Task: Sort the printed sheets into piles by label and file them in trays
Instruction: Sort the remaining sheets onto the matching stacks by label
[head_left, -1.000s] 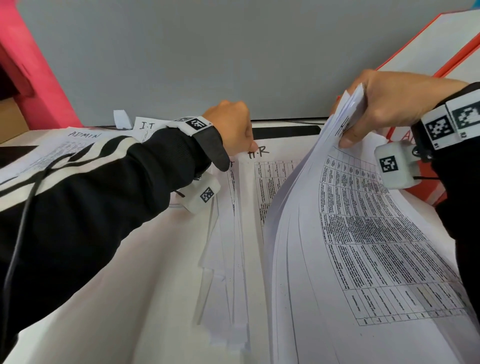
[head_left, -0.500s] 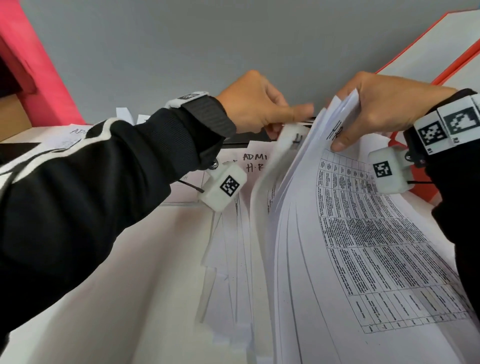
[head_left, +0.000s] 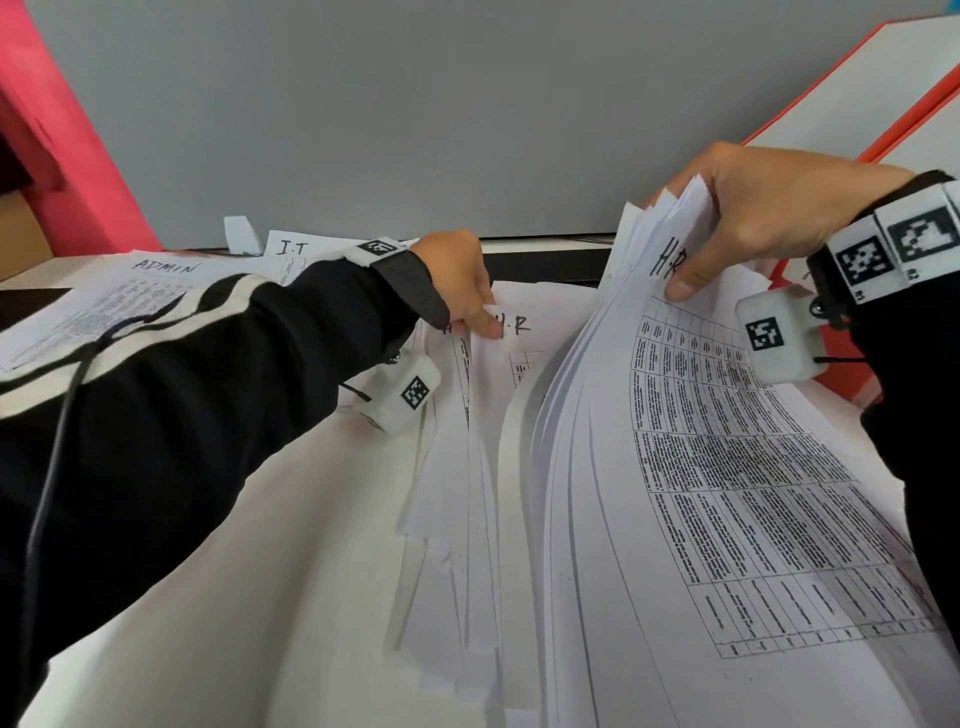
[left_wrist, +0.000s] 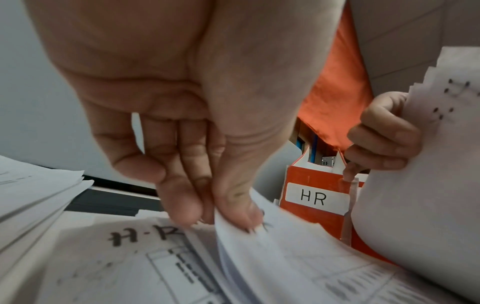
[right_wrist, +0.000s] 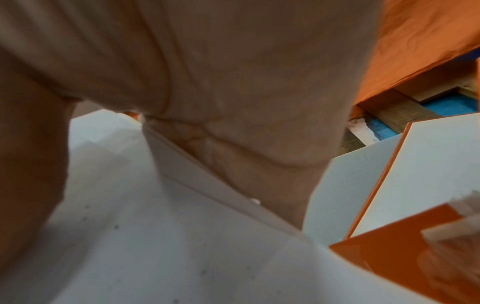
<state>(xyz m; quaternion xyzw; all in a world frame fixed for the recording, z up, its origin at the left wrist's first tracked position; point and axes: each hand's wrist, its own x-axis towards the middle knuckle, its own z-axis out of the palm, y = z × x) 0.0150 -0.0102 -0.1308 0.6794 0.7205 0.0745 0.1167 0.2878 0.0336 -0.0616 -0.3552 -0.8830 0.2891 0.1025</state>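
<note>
The right hand grips the top of a thick stack of papers, lifted off the table. The left hand pinches one sheet on the H.R pile

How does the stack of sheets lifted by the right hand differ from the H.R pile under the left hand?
The lifted stack is thick, curved upward and fanned at its top edge, gripped by the right hand. The H.R pile is thinner and lies on the desk; the left hand pinches a sheet at its top. The stack shows a full printed table, the pile only part of one. Both carry a handwritten H.R label.
</note>
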